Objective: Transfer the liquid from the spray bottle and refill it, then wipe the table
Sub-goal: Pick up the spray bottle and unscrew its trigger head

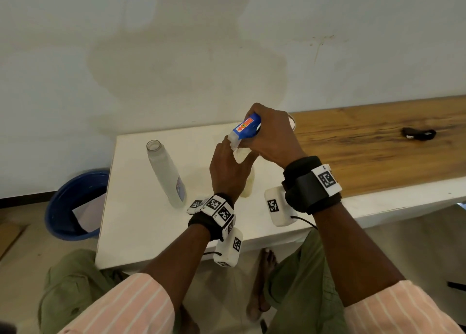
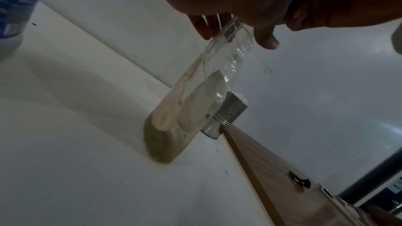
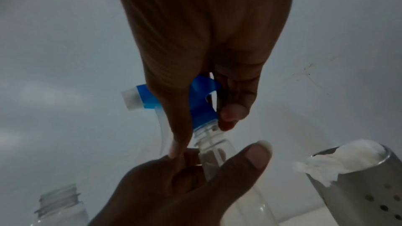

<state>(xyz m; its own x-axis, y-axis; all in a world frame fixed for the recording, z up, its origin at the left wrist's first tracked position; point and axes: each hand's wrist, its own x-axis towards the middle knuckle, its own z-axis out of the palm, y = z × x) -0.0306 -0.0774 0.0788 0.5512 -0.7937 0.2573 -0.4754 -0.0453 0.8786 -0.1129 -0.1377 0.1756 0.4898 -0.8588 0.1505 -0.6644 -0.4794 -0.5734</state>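
Observation:
The clear spray bottle [image 1: 248,182] stands on the white table [image 1: 141,227] with pale liquid in its lower part [image 2: 195,109]. My left hand [image 1: 233,162] grips its neck [image 3: 214,152], thumb on one side and fingers on the other. My right hand [image 1: 267,134] comes from above and grips the blue spray head [image 1: 245,127], whose white nozzle points left [image 3: 129,100]. The head sits at the bottle's mouth; I cannot tell whether it is screwed on. An uncapped clear bottle [image 1: 166,172] with a blue label stands to the left.
A perforated metal holder [image 3: 359,186] stuffed with white tissue [image 3: 343,157] stands just behind the spray bottle. A wooden bench top [image 1: 378,144] runs to the right with a small black object [image 1: 418,133] on it. A blue bin [image 1: 73,205] sits on the floor at left.

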